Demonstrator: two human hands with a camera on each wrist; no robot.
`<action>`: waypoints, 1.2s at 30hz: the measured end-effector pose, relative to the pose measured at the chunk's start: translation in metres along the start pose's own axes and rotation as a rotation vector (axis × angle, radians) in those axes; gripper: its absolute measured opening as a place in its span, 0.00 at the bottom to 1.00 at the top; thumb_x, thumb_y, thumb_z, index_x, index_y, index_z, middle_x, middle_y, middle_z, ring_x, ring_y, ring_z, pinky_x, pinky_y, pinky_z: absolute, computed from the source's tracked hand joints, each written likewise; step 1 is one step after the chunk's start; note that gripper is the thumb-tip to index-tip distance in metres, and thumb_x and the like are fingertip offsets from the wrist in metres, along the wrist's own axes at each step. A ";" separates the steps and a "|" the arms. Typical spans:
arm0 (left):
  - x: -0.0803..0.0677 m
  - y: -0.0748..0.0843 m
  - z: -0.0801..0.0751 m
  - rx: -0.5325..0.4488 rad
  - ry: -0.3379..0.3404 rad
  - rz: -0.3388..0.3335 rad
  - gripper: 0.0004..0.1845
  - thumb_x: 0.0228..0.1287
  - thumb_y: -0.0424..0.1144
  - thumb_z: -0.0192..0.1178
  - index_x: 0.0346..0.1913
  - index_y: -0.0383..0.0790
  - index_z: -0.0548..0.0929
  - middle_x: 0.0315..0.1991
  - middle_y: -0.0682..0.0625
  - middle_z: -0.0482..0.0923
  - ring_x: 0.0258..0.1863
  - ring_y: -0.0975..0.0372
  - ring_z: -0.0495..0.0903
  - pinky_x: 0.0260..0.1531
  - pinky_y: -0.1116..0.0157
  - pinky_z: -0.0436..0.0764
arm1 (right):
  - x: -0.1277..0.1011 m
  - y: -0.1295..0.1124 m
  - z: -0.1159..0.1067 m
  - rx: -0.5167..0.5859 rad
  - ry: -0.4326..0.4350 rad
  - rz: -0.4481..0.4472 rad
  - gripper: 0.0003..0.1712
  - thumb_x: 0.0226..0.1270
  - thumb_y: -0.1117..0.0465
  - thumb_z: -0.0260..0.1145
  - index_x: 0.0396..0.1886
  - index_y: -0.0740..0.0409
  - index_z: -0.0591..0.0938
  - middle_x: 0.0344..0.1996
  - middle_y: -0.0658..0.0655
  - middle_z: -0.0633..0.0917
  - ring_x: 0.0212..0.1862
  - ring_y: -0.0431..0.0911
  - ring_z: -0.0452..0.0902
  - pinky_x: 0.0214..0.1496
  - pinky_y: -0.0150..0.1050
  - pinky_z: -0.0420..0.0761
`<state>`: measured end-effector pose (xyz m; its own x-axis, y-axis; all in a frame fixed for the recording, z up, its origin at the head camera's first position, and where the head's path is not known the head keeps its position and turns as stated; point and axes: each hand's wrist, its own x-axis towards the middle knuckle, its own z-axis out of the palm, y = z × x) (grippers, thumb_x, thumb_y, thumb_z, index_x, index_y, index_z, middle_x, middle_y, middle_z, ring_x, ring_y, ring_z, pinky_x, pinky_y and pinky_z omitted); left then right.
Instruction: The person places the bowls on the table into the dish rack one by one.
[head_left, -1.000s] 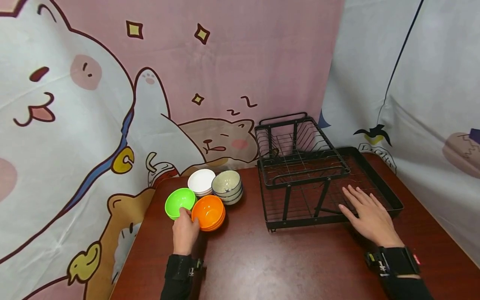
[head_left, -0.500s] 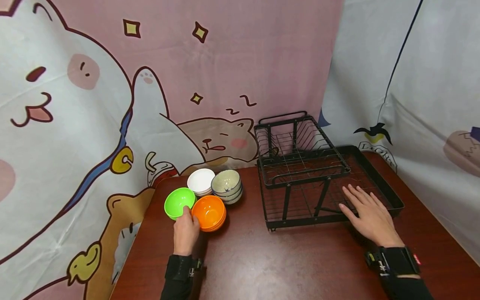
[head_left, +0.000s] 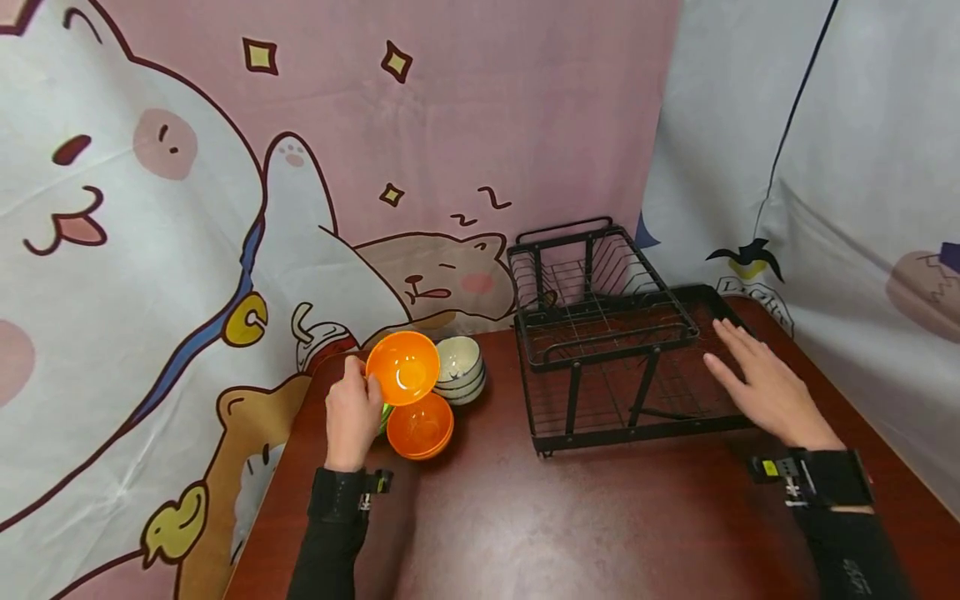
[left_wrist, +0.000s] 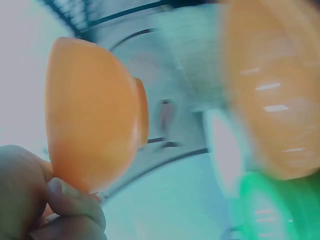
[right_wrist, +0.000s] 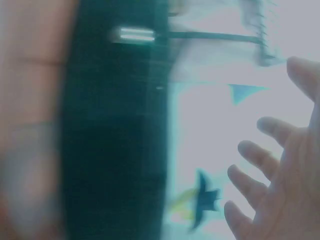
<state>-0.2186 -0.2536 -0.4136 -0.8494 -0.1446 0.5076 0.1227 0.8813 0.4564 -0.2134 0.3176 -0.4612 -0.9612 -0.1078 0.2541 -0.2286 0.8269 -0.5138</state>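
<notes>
My left hand [head_left: 352, 417] pinches the rim of an orange bowl [head_left: 406, 367], which is lifted above the other bowls. In the left wrist view the thumb and fingers grip the orange bowl [left_wrist: 92, 112] at its edge. Below it, more orange bowls [head_left: 420, 427] stay stacked on the table. A green bowl [head_left: 385, 418] is mostly hidden behind the hand and the raised bowl. My right hand [head_left: 772, 387] hovers with spread fingers over the right side of a black dish rack [head_left: 600, 437]. Nothing is in the right hand [right_wrist: 285, 175] in its wrist view.
Grey-white patterned bowls [head_left: 461, 371] stand stacked behind the orange ones. The two-level wire rack has its raised shelf [head_left: 615, 329] at the left back. A brown table [head_left: 510, 525] carries everything, with a printed cloth [head_left: 480, 108] hanging behind it.
My left hand has lifted the top orange bowl up and back from its stack, covering the white bowls and most of the green ones. My right hand has moved a little up and right.
</notes>
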 end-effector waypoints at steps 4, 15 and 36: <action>0.025 0.018 -0.017 -0.036 0.070 0.052 0.05 0.76 0.31 0.55 0.45 0.30 0.75 0.21 0.42 0.72 0.18 0.51 0.72 0.23 0.61 0.67 | 0.022 -0.011 -0.038 0.099 0.048 -0.015 0.37 0.87 0.46 0.47 0.87 0.44 0.47 0.85 0.63 0.49 0.84 0.68 0.41 0.77 0.74 0.44; 0.047 0.055 -0.008 -0.081 0.040 0.070 0.07 0.78 0.34 0.54 0.46 0.30 0.75 0.24 0.39 0.77 0.23 0.47 0.80 0.25 0.58 0.75 | 0.046 -0.015 -0.053 0.159 -0.026 0.036 0.37 0.88 0.44 0.41 0.87 0.49 0.43 0.83 0.72 0.48 0.82 0.73 0.39 0.73 0.78 0.46; 0.059 0.172 0.005 -0.287 -0.018 0.298 0.05 0.77 0.33 0.54 0.47 0.34 0.74 0.21 0.45 0.73 0.19 0.54 0.74 0.22 0.65 0.72 | 0.103 -0.208 -0.055 0.299 -0.246 -0.219 0.39 0.83 0.45 0.57 0.83 0.56 0.58 0.72 0.64 0.77 0.69 0.60 0.77 0.69 0.62 0.75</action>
<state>-0.2504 -0.1083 -0.3089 -0.7637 0.1085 0.6364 0.5007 0.7218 0.4778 -0.2562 0.1647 -0.2833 -0.8850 -0.4206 0.1998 -0.4311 0.5779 -0.6929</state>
